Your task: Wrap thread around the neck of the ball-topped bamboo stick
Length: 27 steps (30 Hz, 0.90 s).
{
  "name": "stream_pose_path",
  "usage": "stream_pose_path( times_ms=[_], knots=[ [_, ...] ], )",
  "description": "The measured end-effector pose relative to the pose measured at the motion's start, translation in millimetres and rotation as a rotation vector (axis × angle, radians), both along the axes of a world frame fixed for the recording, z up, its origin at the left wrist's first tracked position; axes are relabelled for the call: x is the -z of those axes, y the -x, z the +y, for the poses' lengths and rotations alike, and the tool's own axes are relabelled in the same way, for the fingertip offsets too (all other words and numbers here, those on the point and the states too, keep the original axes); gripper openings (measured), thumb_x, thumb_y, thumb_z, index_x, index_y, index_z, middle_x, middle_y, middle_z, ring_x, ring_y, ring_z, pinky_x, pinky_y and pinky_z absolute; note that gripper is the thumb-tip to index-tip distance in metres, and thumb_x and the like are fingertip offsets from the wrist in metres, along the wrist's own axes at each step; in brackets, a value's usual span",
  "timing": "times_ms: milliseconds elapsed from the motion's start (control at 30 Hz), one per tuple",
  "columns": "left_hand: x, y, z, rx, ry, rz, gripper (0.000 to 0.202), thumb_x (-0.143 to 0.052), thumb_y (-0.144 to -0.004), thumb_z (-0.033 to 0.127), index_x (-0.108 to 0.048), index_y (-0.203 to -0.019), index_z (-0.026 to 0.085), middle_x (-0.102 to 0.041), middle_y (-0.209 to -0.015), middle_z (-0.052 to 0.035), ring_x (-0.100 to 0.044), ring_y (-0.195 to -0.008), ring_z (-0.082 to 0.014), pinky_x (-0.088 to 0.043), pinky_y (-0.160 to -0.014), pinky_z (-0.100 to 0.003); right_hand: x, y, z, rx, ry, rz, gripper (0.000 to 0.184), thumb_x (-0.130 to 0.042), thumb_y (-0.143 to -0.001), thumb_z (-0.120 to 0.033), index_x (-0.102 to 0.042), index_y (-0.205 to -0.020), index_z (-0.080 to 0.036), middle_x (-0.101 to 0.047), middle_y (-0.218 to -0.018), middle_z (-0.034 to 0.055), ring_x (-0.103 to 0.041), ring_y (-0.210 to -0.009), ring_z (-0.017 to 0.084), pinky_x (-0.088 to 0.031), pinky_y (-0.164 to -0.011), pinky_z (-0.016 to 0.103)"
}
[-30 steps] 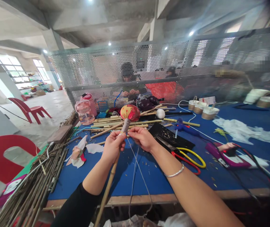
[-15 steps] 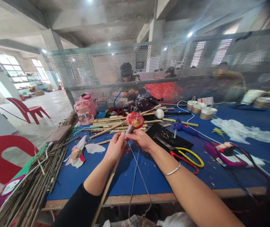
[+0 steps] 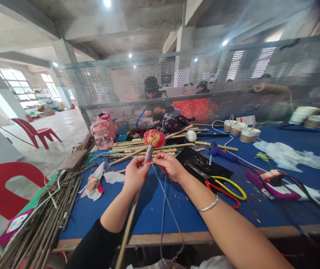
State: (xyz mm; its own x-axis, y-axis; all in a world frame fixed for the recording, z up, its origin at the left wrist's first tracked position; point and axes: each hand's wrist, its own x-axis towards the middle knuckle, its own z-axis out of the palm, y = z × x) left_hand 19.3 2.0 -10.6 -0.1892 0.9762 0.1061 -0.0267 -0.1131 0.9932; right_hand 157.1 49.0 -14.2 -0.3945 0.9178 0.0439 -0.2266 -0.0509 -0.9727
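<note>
My left hand point(image 3: 134, 175) is closed round a long bamboo stick point(image 3: 128, 228) that runs down toward me. At the stick's top sits a small red and yellow patterned ball point(image 3: 153, 138) on a grey neck. My right hand point(image 3: 169, 165) pinches a thin string point(image 3: 171, 213) just below that neck, close beside my left thumb. The string hangs down over the blue table point(image 3: 160, 209) to below its front edge.
Yellow and red scissors point(image 3: 227, 186) lie right of my arm on a black mat point(image 3: 202, 162). Bamboo sticks point(image 3: 145, 146), a white string ball point(image 3: 190, 135), a pink jug point(image 3: 102, 130), a purple tool point(image 3: 272, 183) and small tubs point(image 3: 240, 130) lie beyond. Reed bundles point(image 3: 42, 220) line the left edge. People sit behind a mesh screen point(image 3: 177, 82).
The patterned ball has turned on the stick and tipped right then back upright, and both hands stay together at its neck. My view has shifted slightly.
</note>
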Motion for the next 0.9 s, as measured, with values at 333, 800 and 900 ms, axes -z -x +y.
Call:
stream_pose_path(
  times_ms=[333, 800, 900],
  knots=[
    [1.0, 2, 2, 0.214, 0.016, -0.257, 0.037, -0.076, -0.060, 0.038, -0.060, -0.079, 0.011, -0.055, -0.057, 0.0032, -0.038, -0.040, -0.0026, -0.026, -0.033, -0.014, -0.9, 1, 1, -0.033, 0.010, 0.070, 0.040, -0.080, -0.056, -0.041, -0.050, -0.066, -0.017, -0.035, -0.040, -0.0112, -0.017, -0.035, 0.002, -0.007, -0.034, 0.019],
    [15.8, -7, 3, 0.114, 0.112, 0.027, 0.040, -0.073, -0.068, 0.036, -0.052, -0.095, 0.016, -0.059, -0.068, 0.0030, -0.047, -0.039, -0.0058, -0.035, -0.034, -0.017, 11.3, 5, 5, -0.029, 0.031, -0.147, 0.027, -0.070, -0.066, -0.037, -0.054, -0.068, -0.016, -0.038, -0.042, -0.0083, -0.021, -0.034, 0.003, -0.009, -0.033, 0.022],
    [18.9, -7, 3, 0.090, 0.064, 0.093, 0.038, -0.073, -0.067, 0.028, -0.052, -0.094, 0.015, -0.054, -0.059, 0.0063, -0.043, -0.037, -0.0052, -0.033, -0.033, -0.017, 10.6, 6, 5, -0.044, 0.019, -0.122, 0.028, -0.070, -0.068, -0.040, -0.056, -0.072, -0.016, -0.036, -0.042, -0.0094, -0.020, -0.034, 0.004, -0.008, -0.035, 0.023]
  ],
)
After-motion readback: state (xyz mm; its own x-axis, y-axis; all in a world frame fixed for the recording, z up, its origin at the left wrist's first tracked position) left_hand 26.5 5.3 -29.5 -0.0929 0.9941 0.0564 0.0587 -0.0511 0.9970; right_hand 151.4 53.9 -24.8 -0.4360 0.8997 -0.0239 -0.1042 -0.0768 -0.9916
